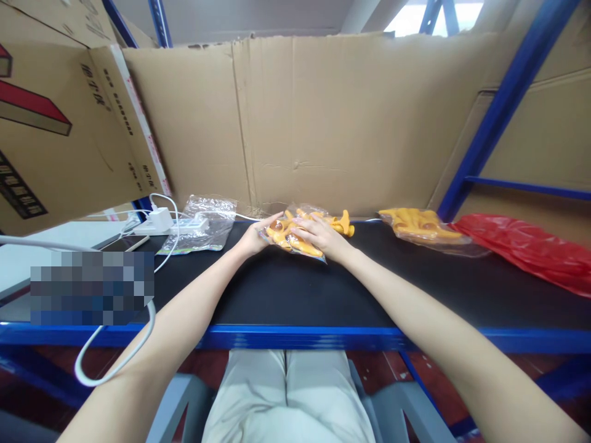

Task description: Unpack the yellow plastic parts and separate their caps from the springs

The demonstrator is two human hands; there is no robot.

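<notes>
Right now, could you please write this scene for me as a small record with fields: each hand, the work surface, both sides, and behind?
Left hand: at the left edge of a transparent bag with yellow-orange pieces
Right hand: laid over the same bag
Work surface: black tabletop
Right side: second bag of yellow-orange pieces; red plastic bag
Left side: flat transparent bag; white power strip
Behind: cardboard sheet
</notes>
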